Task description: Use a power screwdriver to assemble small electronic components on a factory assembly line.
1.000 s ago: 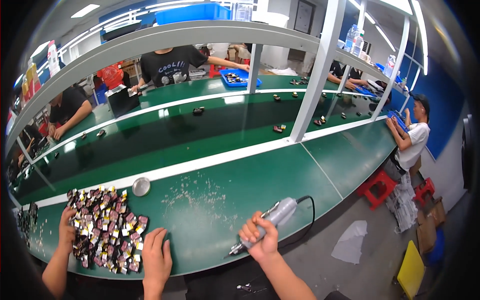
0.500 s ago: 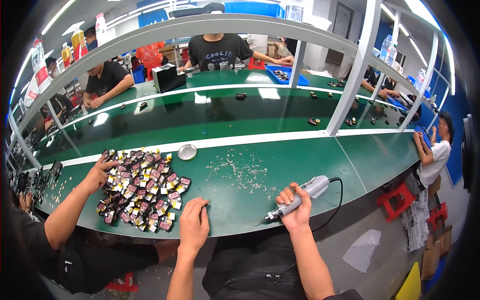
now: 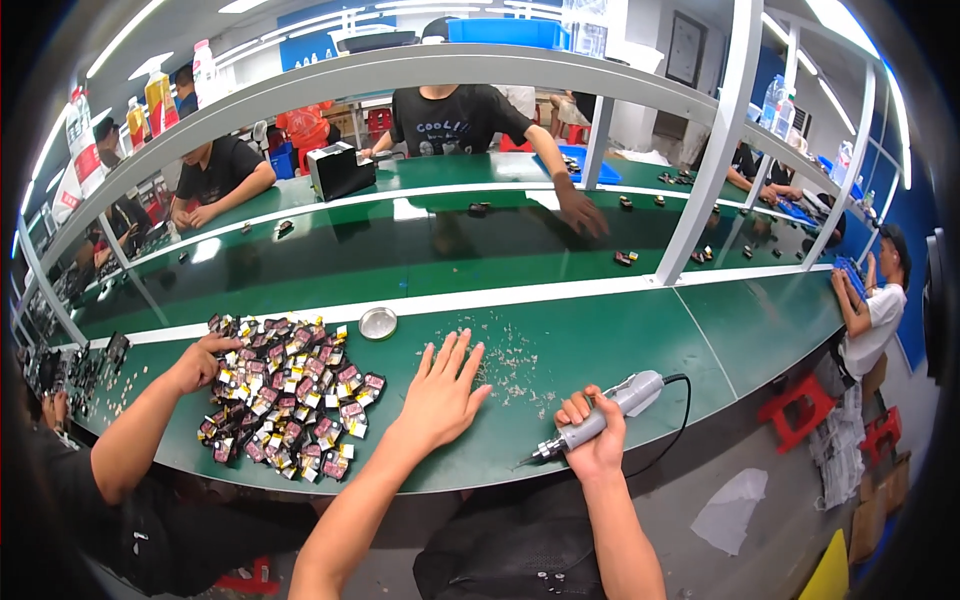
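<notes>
My left hand (image 3: 440,398) lies over the green worktop (image 3: 650,335) with its fingers spread, at the left edge of a scatter of small pale scraps (image 3: 512,372). My right hand (image 3: 594,446) is wrapped round a grey electric screwdriver (image 3: 630,395) with a black cord. The driver's bit points left, low over the worktop near its front edge. Left of my hands lies a heap of small black parts with pink, white and yellow faces (image 3: 290,400). A co-worker's hand (image 3: 192,366) touches the heap's left side.
A round metal dish (image 3: 378,323) sits behind the heap. Beyond a white rail, a dark green belt (image 3: 400,255) carries several small parts, and another person's arm (image 3: 570,195) reaches over it. Shelf posts (image 3: 705,180) rise at the right. Red stools (image 3: 797,408) stand on the floor.
My left hand has moved forward and right from the worktop's front edge to the scraps, its fingers spreading. The person across has stretched an arm over the belt. My right hand still holds the screwdriver.
</notes>
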A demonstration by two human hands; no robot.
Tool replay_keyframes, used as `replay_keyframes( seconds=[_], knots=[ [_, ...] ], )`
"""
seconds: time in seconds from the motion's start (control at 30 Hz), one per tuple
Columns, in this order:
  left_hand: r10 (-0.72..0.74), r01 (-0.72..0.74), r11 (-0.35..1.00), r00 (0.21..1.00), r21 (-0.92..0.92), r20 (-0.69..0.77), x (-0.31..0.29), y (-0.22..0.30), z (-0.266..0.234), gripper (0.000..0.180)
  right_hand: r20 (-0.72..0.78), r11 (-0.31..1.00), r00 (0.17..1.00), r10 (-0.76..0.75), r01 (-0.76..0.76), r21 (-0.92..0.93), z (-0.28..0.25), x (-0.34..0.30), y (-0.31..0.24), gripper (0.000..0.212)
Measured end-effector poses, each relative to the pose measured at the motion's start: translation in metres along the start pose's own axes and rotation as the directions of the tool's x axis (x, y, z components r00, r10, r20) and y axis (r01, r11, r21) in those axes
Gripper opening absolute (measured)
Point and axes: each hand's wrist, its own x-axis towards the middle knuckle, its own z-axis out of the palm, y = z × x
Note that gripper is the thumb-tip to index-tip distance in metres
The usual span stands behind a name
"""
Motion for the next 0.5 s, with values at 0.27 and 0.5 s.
replay_keyframes(
  seconds=[0.27, 0.5],
  knots=[
    [-0.001, 0.005, 1.000, 0.971, -0.014, 0.240, -0.012, -0.012, -0.010, 0.068, -0.030, 1.000, 0.999, 0.015, -0.015, 0.010, 0.006, 0.000, -0.003, 0.013],
    [0.105, -0.116, 0.993, 0.937, 0.012, 0.335, 0.009, -0.012, -0.006, 0.074, -0.038, 0.998, 0.998, 0.048, -0.046, 0.050, -0.006, 0.002, -0.006, 0.012]
  ],
)
